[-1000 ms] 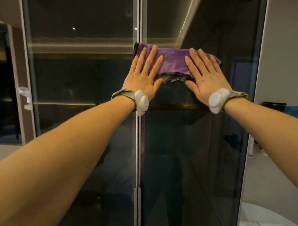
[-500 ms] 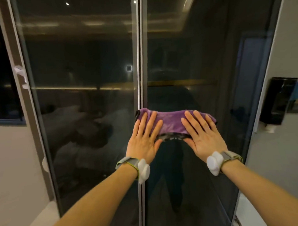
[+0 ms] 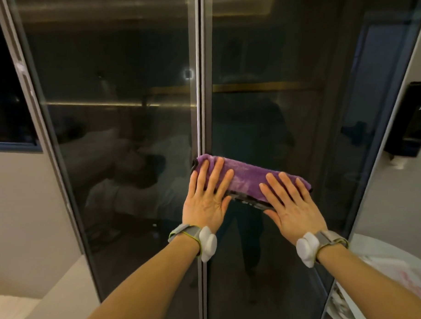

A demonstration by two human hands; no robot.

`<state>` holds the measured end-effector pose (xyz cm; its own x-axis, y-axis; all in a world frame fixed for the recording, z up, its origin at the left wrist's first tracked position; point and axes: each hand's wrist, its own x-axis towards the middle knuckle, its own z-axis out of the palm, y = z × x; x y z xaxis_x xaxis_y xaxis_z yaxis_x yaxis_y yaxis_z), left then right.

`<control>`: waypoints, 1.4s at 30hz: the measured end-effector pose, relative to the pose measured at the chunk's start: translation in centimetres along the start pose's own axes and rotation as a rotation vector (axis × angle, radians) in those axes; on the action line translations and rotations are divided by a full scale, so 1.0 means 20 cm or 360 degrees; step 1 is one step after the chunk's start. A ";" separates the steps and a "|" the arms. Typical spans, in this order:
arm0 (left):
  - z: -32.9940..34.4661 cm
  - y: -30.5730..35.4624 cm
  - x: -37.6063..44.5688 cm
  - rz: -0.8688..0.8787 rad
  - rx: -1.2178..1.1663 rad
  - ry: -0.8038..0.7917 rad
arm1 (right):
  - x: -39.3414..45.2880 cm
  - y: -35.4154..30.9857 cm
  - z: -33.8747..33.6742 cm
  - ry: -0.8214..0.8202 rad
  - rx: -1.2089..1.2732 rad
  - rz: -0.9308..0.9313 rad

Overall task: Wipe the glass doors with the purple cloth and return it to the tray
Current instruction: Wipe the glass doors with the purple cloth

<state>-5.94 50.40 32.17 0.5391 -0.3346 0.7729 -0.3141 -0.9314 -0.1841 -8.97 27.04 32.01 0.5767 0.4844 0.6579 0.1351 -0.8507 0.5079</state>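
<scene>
A folded purple cloth (image 3: 246, 176) lies flat against the right glass door (image 3: 273, 85), just right of the metal centre post (image 3: 201, 88). My left hand (image 3: 206, 202) presses on the cloth's left end, palm flat and fingers spread. My right hand (image 3: 292, 204) presses its right end the same way. Both wrists wear bands with white trackers. The left glass door (image 3: 119, 114) is dark and reflects a room. No tray is in view.
A black box (image 3: 411, 121) hangs on the wall at the right. A white round surface with a plastic bag (image 3: 387, 272) sits at the bottom right. A pale ledge (image 3: 31, 308) fills the bottom left corner.
Both hands have slid the cloth down the right door, from near its top to about mid-height. The cloth now tilts slightly, lower at its right end.
</scene>
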 end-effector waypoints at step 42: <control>-0.95 -0.36 1.33 0.0079 0.0178 0.0481 | 1.10 0.83 -0.95 0.0363 -0.0034 0.0264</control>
<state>-4.22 51.03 65.53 0.2637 -0.3376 0.9036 -0.2373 -0.9307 -0.2784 -9.36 27.41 65.42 0.3931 0.3741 0.8400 0.0354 -0.9190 0.3927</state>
